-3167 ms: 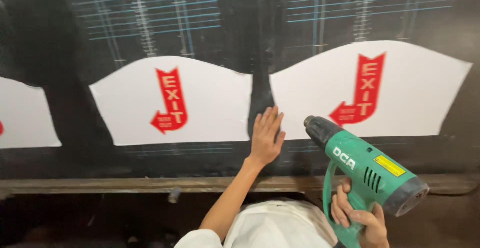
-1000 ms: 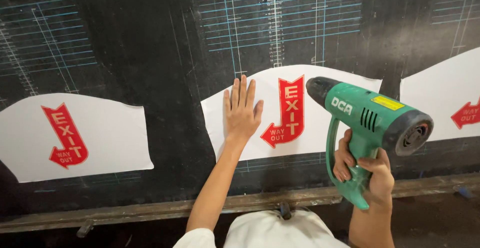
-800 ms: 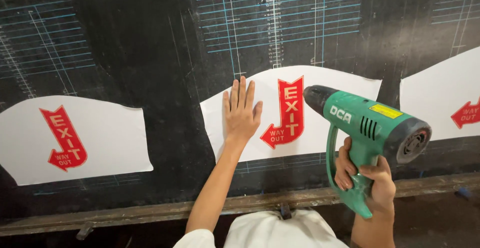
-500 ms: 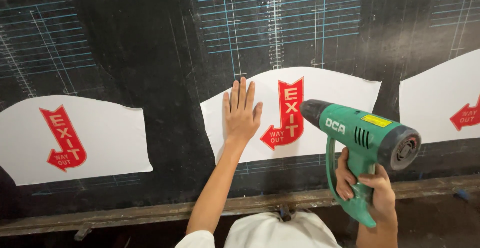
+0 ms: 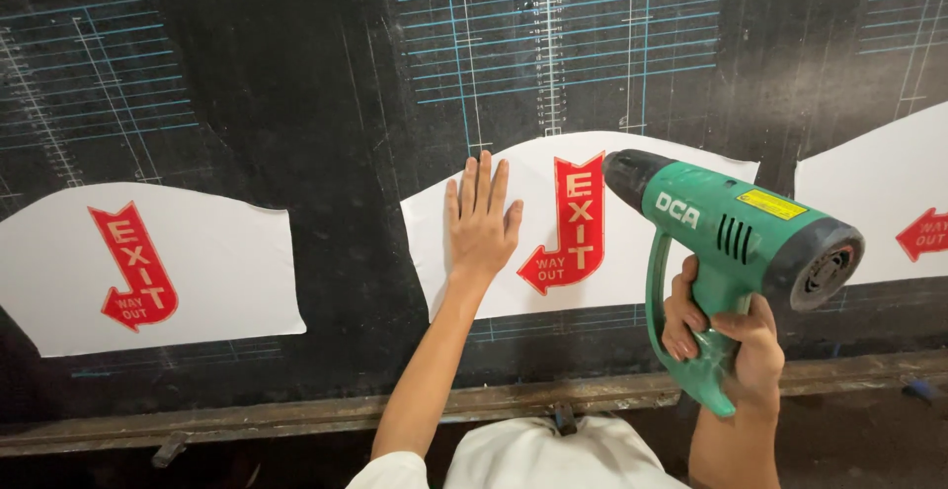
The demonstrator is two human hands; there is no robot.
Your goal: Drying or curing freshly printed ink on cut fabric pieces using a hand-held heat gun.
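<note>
Left hand [image 5: 481,220] flat, open on white curved paper panel [image 5: 513,272]; right hand [image 5: 726,336] grips green heat gun [image 5: 731,242]. Fingers [image 5: 472,181] risk scorching if heat drifts leftward.

white sheet, left [image 5: 148,272] | white sheet, right [image 5: 879,203] | wooden ledge [image 5: 296,415]

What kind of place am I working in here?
Probably a print or sign workshop: a black gridded work board, white sheets with red arrow prints, and a green heat gun in the right hand.
</note>
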